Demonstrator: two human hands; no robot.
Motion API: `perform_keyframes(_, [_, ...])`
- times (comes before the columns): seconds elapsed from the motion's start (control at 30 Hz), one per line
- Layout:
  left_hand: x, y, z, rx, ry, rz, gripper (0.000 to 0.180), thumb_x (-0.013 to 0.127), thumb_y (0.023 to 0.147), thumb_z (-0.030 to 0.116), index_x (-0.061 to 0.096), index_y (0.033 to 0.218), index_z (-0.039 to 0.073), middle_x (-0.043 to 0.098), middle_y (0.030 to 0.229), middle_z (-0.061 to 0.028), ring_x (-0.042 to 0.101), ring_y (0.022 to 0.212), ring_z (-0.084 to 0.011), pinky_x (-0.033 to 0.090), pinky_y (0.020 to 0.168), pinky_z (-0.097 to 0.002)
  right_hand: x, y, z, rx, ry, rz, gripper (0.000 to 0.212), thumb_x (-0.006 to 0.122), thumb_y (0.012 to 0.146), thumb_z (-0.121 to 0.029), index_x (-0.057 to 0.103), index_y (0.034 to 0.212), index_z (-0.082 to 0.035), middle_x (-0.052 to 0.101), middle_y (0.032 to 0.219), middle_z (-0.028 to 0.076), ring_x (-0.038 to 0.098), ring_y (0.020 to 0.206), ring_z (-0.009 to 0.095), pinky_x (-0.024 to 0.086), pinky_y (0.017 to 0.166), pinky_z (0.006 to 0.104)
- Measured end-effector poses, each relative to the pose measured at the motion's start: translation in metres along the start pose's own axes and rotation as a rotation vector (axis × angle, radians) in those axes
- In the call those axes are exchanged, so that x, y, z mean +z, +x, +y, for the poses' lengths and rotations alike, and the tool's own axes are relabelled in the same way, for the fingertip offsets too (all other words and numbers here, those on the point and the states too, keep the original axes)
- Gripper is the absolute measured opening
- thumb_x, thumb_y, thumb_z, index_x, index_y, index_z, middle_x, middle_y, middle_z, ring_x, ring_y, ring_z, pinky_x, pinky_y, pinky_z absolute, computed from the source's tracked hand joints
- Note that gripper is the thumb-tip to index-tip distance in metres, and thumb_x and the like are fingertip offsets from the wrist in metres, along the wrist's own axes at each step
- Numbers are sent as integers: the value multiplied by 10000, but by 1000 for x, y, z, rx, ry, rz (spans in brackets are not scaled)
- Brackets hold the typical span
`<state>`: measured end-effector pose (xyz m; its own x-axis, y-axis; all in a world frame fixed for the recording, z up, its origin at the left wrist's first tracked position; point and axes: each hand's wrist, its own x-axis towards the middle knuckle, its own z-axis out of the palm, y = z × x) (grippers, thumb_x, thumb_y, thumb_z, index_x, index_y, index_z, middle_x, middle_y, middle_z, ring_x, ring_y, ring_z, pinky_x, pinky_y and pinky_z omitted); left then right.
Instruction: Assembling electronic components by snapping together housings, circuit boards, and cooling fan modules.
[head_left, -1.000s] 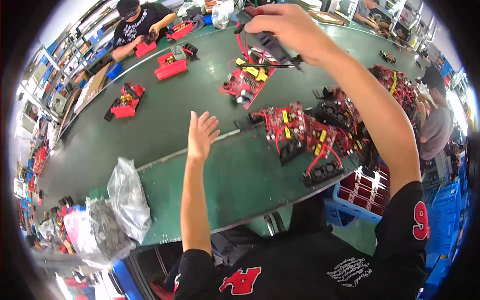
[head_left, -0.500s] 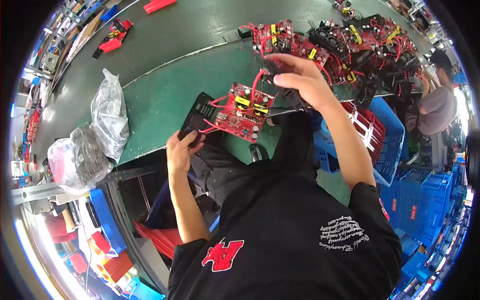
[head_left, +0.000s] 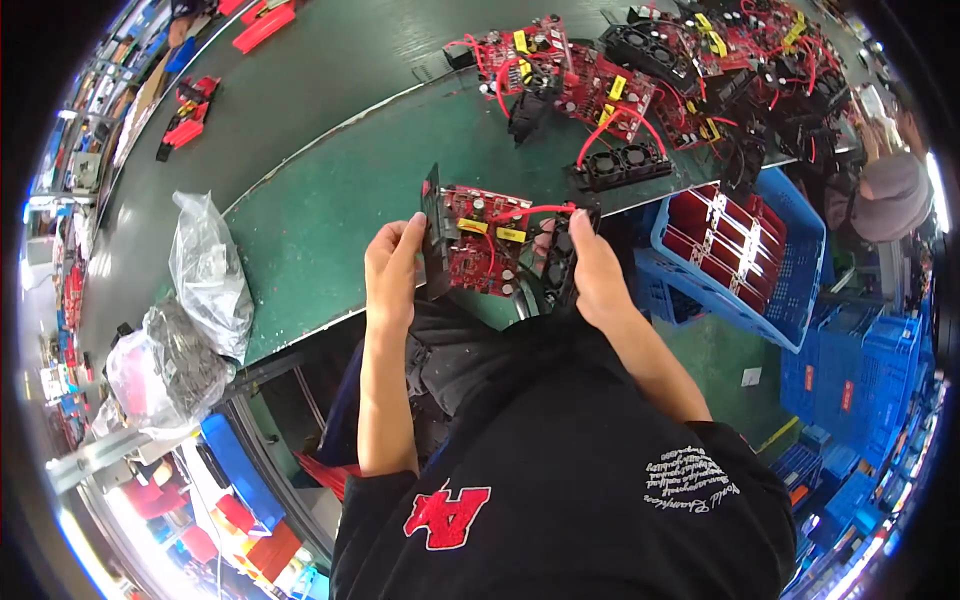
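A red circuit board (head_left: 478, 262) with yellow-wrapped parts is held up between my hands, over the near edge of the bench. My left hand (head_left: 394, 268) is closed on the black end panel (head_left: 434, 225) at the board's left side. On the other side, my right hand (head_left: 600, 272) grips a black fan panel (head_left: 560, 255), its thumb on the top edge. A thick red wire (head_left: 535, 210) runs from the board toward that panel. The fingers behind both panels are mostly hidden.
Similar red boards (head_left: 590, 95) with black fans are heaped along the bench's far right. Plastic bags (head_left: 210, 270) lie at the left edge. A blue crate (head_left: 800, 270) holding red boards stands at the right. Another person (head_left: 890, 190) is beyond it.
My right hand has come down and nearer, bringing the fan panel upright beside the board. My left hand has moved right and up, and its end panel now stands upright.
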<state>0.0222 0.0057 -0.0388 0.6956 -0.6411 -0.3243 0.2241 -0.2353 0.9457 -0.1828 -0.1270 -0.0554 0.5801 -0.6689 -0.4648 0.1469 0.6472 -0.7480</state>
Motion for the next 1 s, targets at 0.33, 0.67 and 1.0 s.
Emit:
perform_keyframes(0.33, [15, -3, 17, -11, 676, -174, 727, 753, 812, 346, 448, 1285, -114, 621, 1119, -198, 628, 942, -220, 513, 812, -329, 26, -20, 26, -238, -264, 7, 711, 880, 674, -179, 456, 1220, -12, 593, 1133, 65, 564, 1044, 130, 454, 935, 302])
perform_keyframes(0.67, [89, -72, 29, 161, 839, -154, 696, 794, 709, 360, 494, 1183, -51, 490, 1094, -205, 473, 1085, -350, 391, 966, -430, -44, -50, 11, -193, 79, -411, 686, 848, 644, -58, 528, 1251, -45, 601, 1142, 17, 532, 1050, 108, 436, 935, 295])
perform_keyframes(1.0, [286, -67, -13, -57, 249, -1230, 407, 343, 1038, 311, 596, 1028, -8, 598, 845, -75, 572, 818, -206, 451, 748, -368, -286, -155, 38, -282, 703, 245, 852, 832, 496, -74, 514, 1278, 41, 621, 1191, 146, 591, 1135, 306, 420, 1047, 406])
